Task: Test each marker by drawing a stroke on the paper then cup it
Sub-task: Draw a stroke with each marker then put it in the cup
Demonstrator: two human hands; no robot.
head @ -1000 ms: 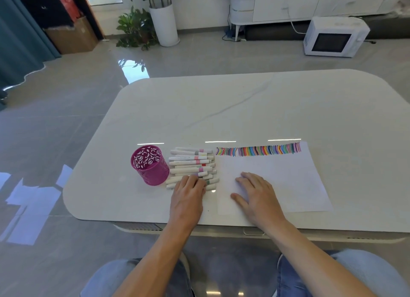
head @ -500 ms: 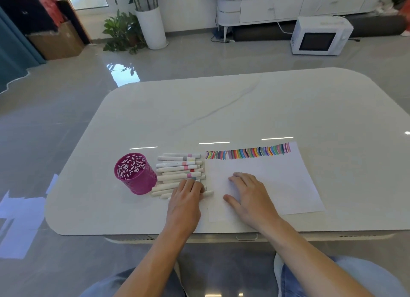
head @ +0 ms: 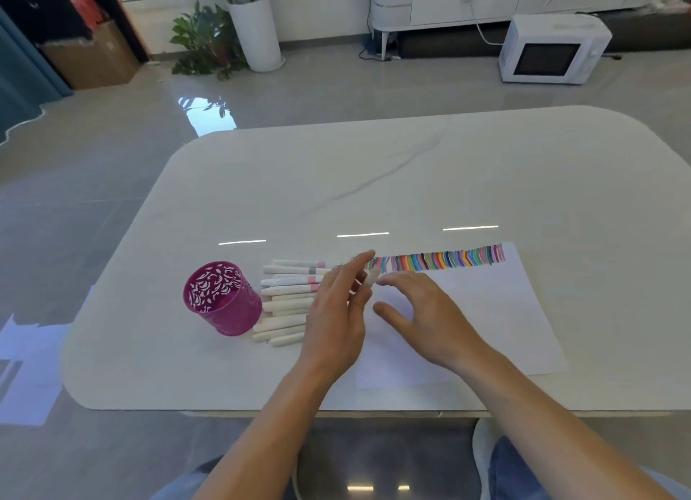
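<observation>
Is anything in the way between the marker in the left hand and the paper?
Nothing visible. The marker in the left hand hangs over the paper near its left edge; the right hand is beside it.

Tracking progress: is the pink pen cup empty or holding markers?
Empty, apparently: pink pen cup shows only its perforated inner wall; markers lie beside it.

The cup (head: 222, 299) is standing on the table (head: 411, 170) front left; the pile of markers (head: 288, 301) is lying just right of it; the paper (head: 486, 312) is lying right of the pile, with a row of strokes (head: 445, 262) running along its far edge.
</observation>
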